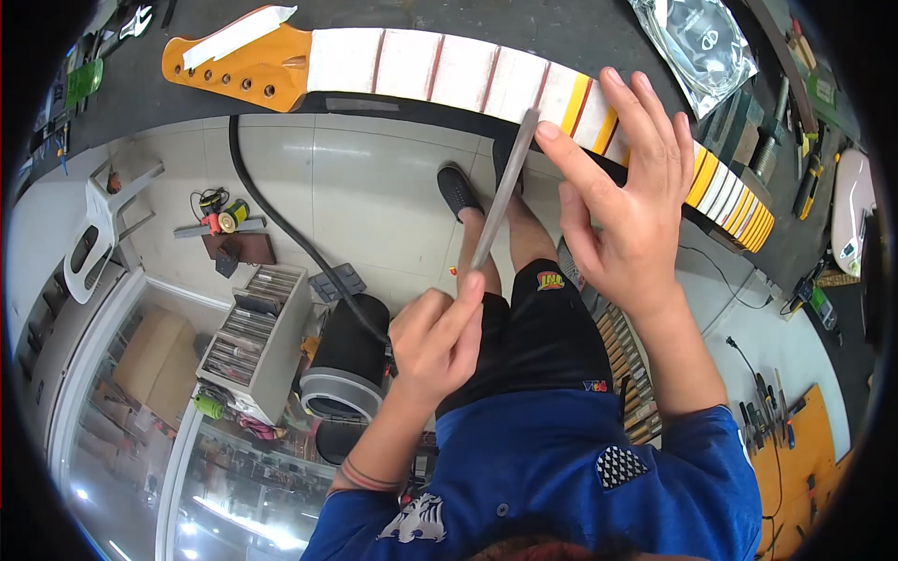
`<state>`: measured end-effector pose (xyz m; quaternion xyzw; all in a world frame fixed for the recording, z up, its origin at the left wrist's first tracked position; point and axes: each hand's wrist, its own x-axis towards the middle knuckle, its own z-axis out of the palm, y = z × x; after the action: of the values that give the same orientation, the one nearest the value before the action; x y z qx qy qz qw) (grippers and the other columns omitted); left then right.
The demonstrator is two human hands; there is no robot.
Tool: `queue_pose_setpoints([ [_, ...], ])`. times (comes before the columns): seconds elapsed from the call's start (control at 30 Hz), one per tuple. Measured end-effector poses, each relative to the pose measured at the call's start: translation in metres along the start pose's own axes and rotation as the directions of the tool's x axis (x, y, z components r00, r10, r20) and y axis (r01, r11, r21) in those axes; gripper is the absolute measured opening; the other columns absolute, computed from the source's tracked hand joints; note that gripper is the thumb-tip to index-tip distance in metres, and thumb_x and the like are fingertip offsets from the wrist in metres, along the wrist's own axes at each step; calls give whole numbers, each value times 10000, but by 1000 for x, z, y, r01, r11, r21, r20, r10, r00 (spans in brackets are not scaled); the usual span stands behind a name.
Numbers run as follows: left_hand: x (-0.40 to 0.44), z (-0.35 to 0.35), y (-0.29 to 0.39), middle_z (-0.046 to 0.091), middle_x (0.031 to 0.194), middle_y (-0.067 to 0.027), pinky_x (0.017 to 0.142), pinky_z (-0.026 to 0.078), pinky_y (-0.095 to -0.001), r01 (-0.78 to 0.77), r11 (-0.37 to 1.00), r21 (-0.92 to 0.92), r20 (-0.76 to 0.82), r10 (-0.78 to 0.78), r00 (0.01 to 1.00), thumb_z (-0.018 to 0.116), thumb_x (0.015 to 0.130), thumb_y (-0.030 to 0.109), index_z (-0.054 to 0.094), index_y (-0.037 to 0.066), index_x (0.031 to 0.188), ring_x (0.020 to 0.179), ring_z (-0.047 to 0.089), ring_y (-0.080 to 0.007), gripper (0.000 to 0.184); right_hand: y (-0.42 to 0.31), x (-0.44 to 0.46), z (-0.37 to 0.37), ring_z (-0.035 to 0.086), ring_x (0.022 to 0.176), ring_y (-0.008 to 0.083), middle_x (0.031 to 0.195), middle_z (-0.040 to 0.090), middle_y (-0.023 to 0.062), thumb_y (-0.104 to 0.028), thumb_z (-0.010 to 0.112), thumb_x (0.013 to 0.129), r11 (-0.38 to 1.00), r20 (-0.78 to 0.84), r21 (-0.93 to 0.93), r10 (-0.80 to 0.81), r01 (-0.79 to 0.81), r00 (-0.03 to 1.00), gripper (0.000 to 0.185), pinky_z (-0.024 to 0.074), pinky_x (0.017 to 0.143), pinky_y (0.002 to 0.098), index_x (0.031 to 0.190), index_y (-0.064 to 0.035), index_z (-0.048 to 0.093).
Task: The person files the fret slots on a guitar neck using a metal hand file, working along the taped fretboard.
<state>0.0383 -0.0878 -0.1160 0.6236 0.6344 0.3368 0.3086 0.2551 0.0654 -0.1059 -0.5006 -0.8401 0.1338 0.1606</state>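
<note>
My left hand [435, 332] is closed around the lower end of a slim metal file [505, 196]. The file slants up to the right, and its far tip overlaps the near edge of a guitar neck [458, 70]. White and yellow tape covers the fretboard between the frets, and the orange-brown headstock [248, 70] points left. My right hand [622, 178] is open with fingers spread over the neck. Its index fingertip is right beside the file's tip; whether they touch, I cannot tell. The other fingers reach over the taped fretboard, hiding part of it.
The neck lies along the front edge of a dark workbench [468, 14]. A plastic packet [697, 47] and a vise [739, 131] are at the right. Below are a black hose [271, 229], a bin [346, 360], a drawer rack [253, 341] and a white chair [98, 234].
</note>
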Motion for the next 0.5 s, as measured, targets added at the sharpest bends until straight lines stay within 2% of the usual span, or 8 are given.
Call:
queue_pose_setpoints([
  [0.07, -3, -1, 2, 484, 722, -49, 543, 450, -372, 24, 999, -26, 7, -24, 1000, 817, 903, -81, 761, 76, 1497, 571, 500, -220, 618, 1, -1, 0, 461, 1618, 447, 1727, 518, 200, -7, 756, 835, 1000, 0, -3, -4, 4, 1000, 698, 245, 1319, 664, 1460, -316, 783],
  [0.23, 88, 24, 12, 462, 696, -54, 527, 427, -365, -61, 988, -140, -91, 48, 995, 812, 902, -100, 763, 62, 1487, 556, 489, -203, 609, -1, 0, 0, 462, 1618, 447, 1725, 521, 199, -17, 765, 842, 1000, 7, -8, 4, -4, 1000, 694, 248, 1318, 663, 1466, -320, 777],
  [0.3, 80, 21, 11, 464, 701, -55, 528, 425, -363, -44, 992, -122, -69, 35, 997, 814, 901, -100, 761, 64, 1488, 559, 492, -201, 612, 0, 0, 0, 461, 1618, 446, 1725, 521, 198, -18, 768, 841, 1000, -2, -15, -9, 9, 1000, 695, 247, 1318, 663, 1467, -319, 775],
  [0.37, 29, 12, 1, 473, 712, -54, 533, 425, -361, -18, 998, -67, -28, 16, 999, 820, 897, -94, 759, 71, 1492, 567, 498, -201, 620, 0, 0, 1, 461, 1618, 446, 1725, 521, 198, -16, 770, 840, 1000, -9, -10, -13, 13, 1000, 696, 247, 1319, 663, 1467, -319, 775],
  [0.43, -16, 4, -11, 553, 743, -77, 539, 402, -325, -65, 996, -59, -10, 64, 998, 765, 882, -163, 743, -25, 1466, 590, 484, -193, 601, 1, 0, 1, 461, 1618, 447, 1725, 520, 198, -12, 769, 837, 1000, -10, -6, -16, 16, 1000, 698, 247, 1319, 662, 1464, -319, 776],
  [0.5, -34, 1, -13, 503, 726, -46, 535, 401, -339, -14, 998, -59, 4, 15, 1000, 820, 879, -100, 758, 47, 1475, 573, 480, -196, 617, 2, -1, 0, 460, 1618, 449, 1724, 520, 198, -9, 769, 837, 1000, -2, -2, -12, 12, 1000, 700, 248, 1318, 662, 1464, -319, 776],
])
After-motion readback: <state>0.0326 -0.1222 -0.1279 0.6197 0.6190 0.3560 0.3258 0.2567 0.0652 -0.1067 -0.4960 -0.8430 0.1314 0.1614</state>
